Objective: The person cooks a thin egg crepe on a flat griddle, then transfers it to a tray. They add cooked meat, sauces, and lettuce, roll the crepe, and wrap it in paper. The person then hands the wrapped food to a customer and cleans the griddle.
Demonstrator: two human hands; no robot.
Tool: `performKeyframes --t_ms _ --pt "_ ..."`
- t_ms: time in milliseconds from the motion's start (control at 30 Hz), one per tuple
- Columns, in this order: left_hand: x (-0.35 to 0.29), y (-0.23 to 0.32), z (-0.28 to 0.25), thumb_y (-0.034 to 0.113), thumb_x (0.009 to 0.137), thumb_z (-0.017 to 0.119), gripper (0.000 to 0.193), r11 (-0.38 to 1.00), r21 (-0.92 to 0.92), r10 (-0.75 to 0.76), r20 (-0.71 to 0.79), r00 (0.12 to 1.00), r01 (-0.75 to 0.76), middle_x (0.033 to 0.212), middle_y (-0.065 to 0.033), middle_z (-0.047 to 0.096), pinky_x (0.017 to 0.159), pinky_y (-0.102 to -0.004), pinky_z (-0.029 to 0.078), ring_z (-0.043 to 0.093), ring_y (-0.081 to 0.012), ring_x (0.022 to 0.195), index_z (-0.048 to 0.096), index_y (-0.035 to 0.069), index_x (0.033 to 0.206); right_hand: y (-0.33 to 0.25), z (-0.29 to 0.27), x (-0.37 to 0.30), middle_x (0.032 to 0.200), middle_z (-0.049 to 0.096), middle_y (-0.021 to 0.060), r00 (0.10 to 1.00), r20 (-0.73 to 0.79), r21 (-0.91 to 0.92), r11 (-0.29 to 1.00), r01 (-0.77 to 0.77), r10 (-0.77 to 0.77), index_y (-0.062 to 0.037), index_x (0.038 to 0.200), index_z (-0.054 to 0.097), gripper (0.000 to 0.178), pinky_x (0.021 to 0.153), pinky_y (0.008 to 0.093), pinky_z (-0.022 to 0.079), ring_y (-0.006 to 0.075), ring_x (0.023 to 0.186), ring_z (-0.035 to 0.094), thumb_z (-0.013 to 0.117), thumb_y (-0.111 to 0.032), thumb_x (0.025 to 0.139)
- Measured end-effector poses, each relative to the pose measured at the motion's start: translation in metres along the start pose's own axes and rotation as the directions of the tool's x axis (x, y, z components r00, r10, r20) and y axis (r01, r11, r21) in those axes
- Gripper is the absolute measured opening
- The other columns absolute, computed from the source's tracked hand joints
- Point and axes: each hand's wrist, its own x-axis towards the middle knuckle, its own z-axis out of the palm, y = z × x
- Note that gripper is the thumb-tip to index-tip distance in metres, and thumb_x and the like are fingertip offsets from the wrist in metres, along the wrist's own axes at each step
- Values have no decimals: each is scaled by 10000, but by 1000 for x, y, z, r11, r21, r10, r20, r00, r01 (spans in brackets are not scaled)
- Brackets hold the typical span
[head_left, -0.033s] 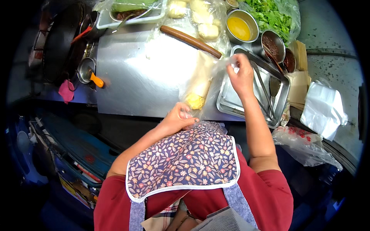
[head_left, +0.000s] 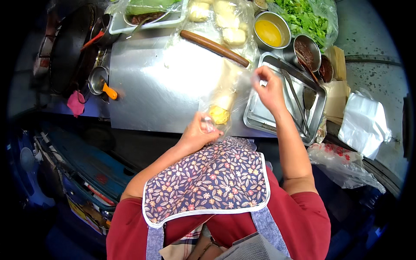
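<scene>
A rolled wrap in a pale paper sleeve, with yellow, egg-like filling at its near end, lies inside a clear plastic bag over the steel worktop. My left hand is closed on the bag's near edge, thumb and fingers pinched just below the filling. Up at the bag's right side, my right hand is closed too, its fingertips pinching the thin plastic, which is slightly blurred there. A wooden rolling pin lies just beyond the wrap's far end.
Right of the wrap, a steel tray holds tongs and a spatula. Behind stand a bowl of yellow liquid, a pot of dark sauce, chopped greens and bagged dough. An orange-handled tool is at left.
My right hand has moved slightly down and its fingers have shifted on the bag. The left hand stays near the same spot, pinching the bag's near edge.
</scene>
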Motion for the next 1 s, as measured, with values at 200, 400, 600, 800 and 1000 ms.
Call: performKeyframes --t_ms 200,400,600,800,1000 --pt "32 46 35 37 995 594 302 905 -118 362 -295 884 -410 946 -134 703 822 -310 573 691 -177 943 359 56 1183 -59 7 -38 955 660 100 940 245 -31 967 251 -236 -30 970 657 205 739 370 499 259 873 644 706 -47 773" --pt "53 92 29 123 1043 541 171 844 -412 228 -304 925 -343 951 -99 613 859 -396 579 629 -182 814 402 106 1140 -79 -5 -45 1014 643 113 786 209 -125 782 611 -581 -54 1100 690 340 754 415 473 289 911 609 760 -129 776" --pt "36 203 8 181 1041 572 228 880 -196 417 -119 901 -433 978 -102 596 820 -412 601 615 -151 779 374 110 1130 -78 -56 34 1112 606 146 930 -74 -42 933 358 -360 -67 1243 652 454 870 424 475 332 1004 591 746 -145 806" --pt "55 356 5 305 1011 634 240 833 133 546 -45 836 -537 957 -67 622 614 -285 537 528 -92 652 457 152 1063 -13 -32 148 1539 415 143 980 200 614 780 -119 -8 -134 1565 370 593 1127 397 374 287 1371 455 539 -325 1030" --pt "106 456 -12 385 968 691 275 782 256 615 -166 771 -568 892 -29 650 577 -204 428 474 -34 601 547 157 1025 -26 -28 238 1646 280 84 987 154 945 299 -134 -45 -177 1619 242 577 1188 423 309 259 1485 319 423 -329 1092"
